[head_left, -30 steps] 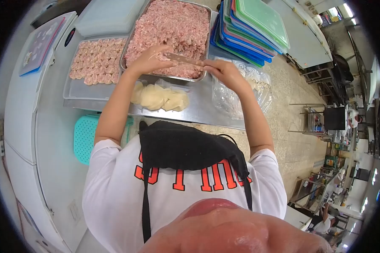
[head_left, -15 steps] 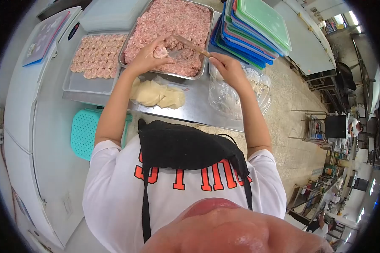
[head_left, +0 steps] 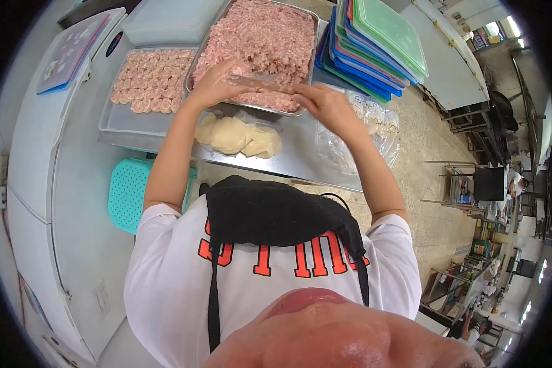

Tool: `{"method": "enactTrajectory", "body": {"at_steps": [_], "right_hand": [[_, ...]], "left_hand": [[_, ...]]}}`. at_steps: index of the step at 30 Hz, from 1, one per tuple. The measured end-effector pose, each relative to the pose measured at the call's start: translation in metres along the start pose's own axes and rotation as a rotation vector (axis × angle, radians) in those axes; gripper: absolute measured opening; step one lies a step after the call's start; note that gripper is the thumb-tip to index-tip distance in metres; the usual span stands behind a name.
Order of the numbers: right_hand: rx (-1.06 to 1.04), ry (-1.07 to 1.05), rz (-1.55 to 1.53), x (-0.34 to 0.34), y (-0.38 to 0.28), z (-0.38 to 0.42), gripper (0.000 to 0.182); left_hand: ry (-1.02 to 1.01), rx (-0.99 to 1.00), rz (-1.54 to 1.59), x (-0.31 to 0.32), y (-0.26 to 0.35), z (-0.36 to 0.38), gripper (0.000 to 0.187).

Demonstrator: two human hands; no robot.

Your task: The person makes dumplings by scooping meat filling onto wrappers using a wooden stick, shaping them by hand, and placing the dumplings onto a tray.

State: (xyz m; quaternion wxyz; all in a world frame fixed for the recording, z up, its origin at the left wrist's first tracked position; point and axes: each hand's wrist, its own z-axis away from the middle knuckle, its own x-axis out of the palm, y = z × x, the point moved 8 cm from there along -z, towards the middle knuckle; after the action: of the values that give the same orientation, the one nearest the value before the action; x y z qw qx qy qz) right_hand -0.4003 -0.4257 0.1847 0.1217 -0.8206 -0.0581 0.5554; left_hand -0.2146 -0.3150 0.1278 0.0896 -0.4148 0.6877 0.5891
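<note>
My left hand (head_left: 213, 86) is curled round a filled dumpling wrapper, mostly hidden by the fingers, over the near left of the ground meat (head_left: 257, 34). My right hand (head_left: 326, 105) grips the end of a flat spatula (head_left: 265, 84). Its blade lies level across to my left hand, against the held wrapper. The meat is heaped in a metal tray (head_left: 318, 37), scooped lower near the front. Below the tray, a fanned pile of pale round wrappers (head_left: 242, 138) rests on plastic on the steel table (head_left: 300, 150).
At the left, a plastic tray (head_left: 135, 124) holds rows of finished dumplings (head_left: 150, 80). Coloured lids (head_left: 386, 37) are stacked at the back right. A clear plastic bag (head_left: 340, 147) lies under my right forearm. A turquoise basket (head_left: 127, 193) stands low at the left.
The spatula has swung from pointing into the meat to lying across at my left hand. My left hand has turned and closed more round the wrapper. The whole view has shifted slightly.
</note>
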Motion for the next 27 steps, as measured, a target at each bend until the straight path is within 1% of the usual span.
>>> {"method": "enactTrajectory", "body": {"at_steps": [1,2,3,4,5,6,7,8,9,11,12,13,14,15,16,17,18,19,20,21,23,24,26,27], "right_hand": [[-0.006,0.001,0.002,-0.009,-0.003,-0.005,0.025],[0.081,-0.017,-0.003,-0.018,-0.002,-0.010,0.026],[0.171,-0.033,-0.010,-0.024,-0.001,-0.014,0.027],[0.166,0.006,-0.122,-0.027,-0.010,-0.017,0.028],[0.170,0.008,-0.127,-0.021,-0.021,-0.019,0.028],[0.138,-0.010,-0.150,-0.011,-0.037,-0.022,0.029],[0.104,-0.029,-0.171,-0.001,-0.052,-0.028,0.030],[0.069,-0.080,-0.140,0.025,-0.057,-0.030,0.030],[0.064,-0.085,-0.144,0.039,-0.060,-0.033,0.030],[0.077,-0.118,-0.257,0.064,-0.067,-0.045,0.030],[0.085,-0.103,-0.272,0.068,-0.069,-0.050,0.030],[0.074,-0.113,-0.281,0.072,-0.074,-0.055,0.030],[0.148,-0.075,-0.273,0.073,-0.071,-0.057,0.030],[0.224,-0.036,-0.261,0.073,-0.067,-0.059,0.030],[0.222,-0.041,-0.264,0.077,-0.068,-0.060,0.030],[0.271,-0.005,-0.298,0.081,-0.063,-0.058,0.028],[0.323,0.031,-0.332,0.085,-0.058,-0.055,0.027],[0.377,0.068,-0.367,0.087,-0.053,-0.052,0.026],[0.463,-0.010,-0.374,0.093,-0.051,-0.051,0.026],[0.470,-0.012,-0.377,0.097,-0.053,-0.050,0.026],[0.460,-0.003,-0.479,0.104,-0.058,-0.052,0.028],[0.369,0.085,-0.451,0.102,-0.065,-0.055,0.024],[0.408,0.114,-0.472,0.106,-0.066,-0.053,0.024],[0.435,0.140,-0.491,0.105,-0.065,-0.052,0.023]], "left_hand": [[0.062,-0.051,0.036,-0.006,-0.008,0.005,0.047],[0.123,-0.102,0.072,-0.014,-0.016,0.011,0.050],[0.124,-0.101,0.067,-0.020,-0.016,0.014,0.050],[0.116,-0.050,0.167,-0.027,-0.012,0.019,0.047],[0.106,-0.003,0.268,-0.033,-0.008,0.023,0.045],[0.101,-0.007,0.267,-0.042,-0.007,0.027,0.045],[0.051,-0.033,0.283,-0.049,-0.007,0.030,0.043],[0.003,-0.060,0.300,-0.054,-0.010,0.035,0.042],[0.008,-0.067,0.298,-0.064,-0.016,0.040,0.042],[0.033,-0.087,0.072,-0.086,-0.035,0.049,0.039],[0.046,-0.101,0.069,-0.098,-0.047,0.056,0.039],[0.041,-0.167,0.114,-0.110,-0.064,0.065,0.039],[0.032,-0.230,0.160,-0.121,-0.081,0.074,0.040],[0.035,-0.238,0.159,-0.134,-0.098,0.084,0.040],[0.163,-0.211,0.065,-0.158,-0.117,0.097,0.042],[0.290,-0.182,-0.028,-0.181,-0.135,0.111,0.044],[0.290,-0.188,-0.025,-0.193,-0.158,0.124,0.044],[0.312,-0.250,0.030,-0.208,-0.186,0.139,0.045],[0.333,-0.310,0.085,-0.218,-0.210,0.154,0.047],[0.326,-0.314,0.085,-0.225,-0.223,0.166,0.047],[0.242,-0.452,-0.335,-0.234,-0.248,0.182,0.053],[0.233,-0.448,-0.335,-0.230,-0.255,0.184,0.053],[0.176,-0.445,-0.263,-0.217,-0.269,0.185,0.063],[0.169,-0.441,-0.261,-0.212,-0.262,0.183,0.063]]}}
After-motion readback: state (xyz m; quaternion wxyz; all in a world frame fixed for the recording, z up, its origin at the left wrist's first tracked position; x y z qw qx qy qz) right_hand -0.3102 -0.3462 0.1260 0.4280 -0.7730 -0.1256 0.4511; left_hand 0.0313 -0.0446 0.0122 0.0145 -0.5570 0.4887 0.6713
